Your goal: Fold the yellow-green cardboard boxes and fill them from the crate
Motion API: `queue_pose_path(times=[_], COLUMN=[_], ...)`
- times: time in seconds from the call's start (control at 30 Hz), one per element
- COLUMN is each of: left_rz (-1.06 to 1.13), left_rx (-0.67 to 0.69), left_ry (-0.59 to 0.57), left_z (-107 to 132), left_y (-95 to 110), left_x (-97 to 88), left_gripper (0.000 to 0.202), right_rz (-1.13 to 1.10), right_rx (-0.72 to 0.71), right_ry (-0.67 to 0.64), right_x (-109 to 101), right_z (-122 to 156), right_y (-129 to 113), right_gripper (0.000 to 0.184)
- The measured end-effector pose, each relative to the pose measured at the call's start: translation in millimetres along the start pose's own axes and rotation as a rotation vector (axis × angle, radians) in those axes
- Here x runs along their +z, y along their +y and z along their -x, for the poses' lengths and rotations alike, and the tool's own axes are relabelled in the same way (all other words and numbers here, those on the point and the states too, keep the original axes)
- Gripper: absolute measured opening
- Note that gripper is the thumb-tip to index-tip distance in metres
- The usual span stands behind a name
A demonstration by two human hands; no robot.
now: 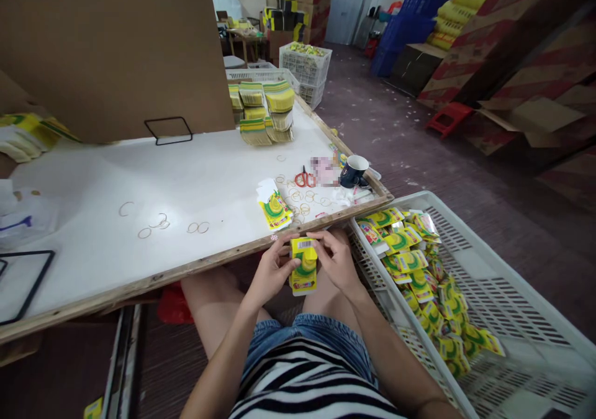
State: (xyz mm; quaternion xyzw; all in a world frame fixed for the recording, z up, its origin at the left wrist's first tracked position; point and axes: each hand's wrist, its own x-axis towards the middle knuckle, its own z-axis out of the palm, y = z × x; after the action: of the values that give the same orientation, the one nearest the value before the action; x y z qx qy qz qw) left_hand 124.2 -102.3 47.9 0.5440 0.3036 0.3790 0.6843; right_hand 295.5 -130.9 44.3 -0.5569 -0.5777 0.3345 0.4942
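Between my two hands, over my lap, is a small yellow and green printed carton (305, 270) with a barcode near its upper end. My left hand (275, 265) grips its left side, thumb across the front. My right hand (336, 261) holds its upper right edge with thumb and fingers. Just beyond, on the white tabletop (223, 189), lies a fanned stack of flat cartons (274, 207) with white flaps. Rubber bands (298, 195) are scattered beside it, near red-handled scissors (304, 177).
At my right stands a white plastic crate (503, 307) holding many filled cartons (419, 276). A dark mug (354, 171) sits at the table's right corner. Bundled flat cartons (263, 112) are stacked at the back, beside a large cardboard sheet (116, 53). A red stool (449, 118) stands on the floor.
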Motion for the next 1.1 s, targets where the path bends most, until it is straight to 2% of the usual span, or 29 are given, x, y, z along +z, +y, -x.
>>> queue_pose_path(times=[0.07, 0.2, 0.27, 0.33, 0.43, 0.47, 0.5, 0.57, 0.67, 0.77, 0.83, 0.9, 1.0, 1.1], left_rz=[0.007, -0.021, -0.05, -0.115, -0.418, -0.586, -0.739, -0.956, -1.023, -1.062, -1.047, -1.003, -0.96, -0.953], left_rx=[0.004, 0.035, 0.051, 0.099, 0.219, 0.23, 0.208, 0.105, 0.095, 0.15, 0.14, 0.114, 0.11, 0.118], left_ry=[-0.022, -0.072, -0.085, -0.058, 0.122, 0.209, 0.275, 0.324, 0.277, 0.208, 0.205, 0.223, 0.235, 0.238], left_z=[-2, -7, -12, -22, -44, -52, -59, -70, -76, -72, -70, -68, -68, -67], left_y=[-1, -6, -8, -8, -11, -13, -16, -24, -38, -46, -47, -47, -46, -46], left_x=[3.9, 17.9, 22.5, 19.8, -1.1, -10.9, -20.7, -36.8, -47.4, -49.2, -51.5, -55.4, -60.2, -61.0], left_gripper=[0.051, 0.049, 0.048, 0.048, 0.046, 0.044, 0.043, 0.046, 0.053, 0.057, 0.058, 0.06, 0.061, 0.06], right_rz=[-0.046, -0.213, -0.255, -0.304, -0.422, -0.455, -0.47, -0.444, -0.357, -0.275, -0.172, 0.077, 0.251, 0.272], right_rx=[-0.003, 0.07, 0.109, 0.121, 0.025, 0.004, 0.012, 0.097, 0.198, 0.185, 0.152, 0.102, 0.095, 0.107], right_ry=[0.058, 0.058, 0.131, 0.389, 0.943, 1.036, 1.05, 0.935, 0.7, 0.513, 0.412, 0.312, 0.252, 0.244], right_x=[-3, -5, -6, -10, -24, -28, -32, -32, -16, 12, 30, 45, 63, 73], right_z=[2, 9, 13, 16, 19, 19, 20, 19, 11, -15, -40, -66, -94, -103], right_y=[5, 9, 8, 8, 16, 21, 26, 37, 45, 42, 39, 38, 42, 48], right_gripper=[0.026, 0.028, 0.026, 0.025, 0.033, 0.035, 0.037, 0.038, 0.036, 0.027, 0.021, 0.019, 0.018, 0.018])
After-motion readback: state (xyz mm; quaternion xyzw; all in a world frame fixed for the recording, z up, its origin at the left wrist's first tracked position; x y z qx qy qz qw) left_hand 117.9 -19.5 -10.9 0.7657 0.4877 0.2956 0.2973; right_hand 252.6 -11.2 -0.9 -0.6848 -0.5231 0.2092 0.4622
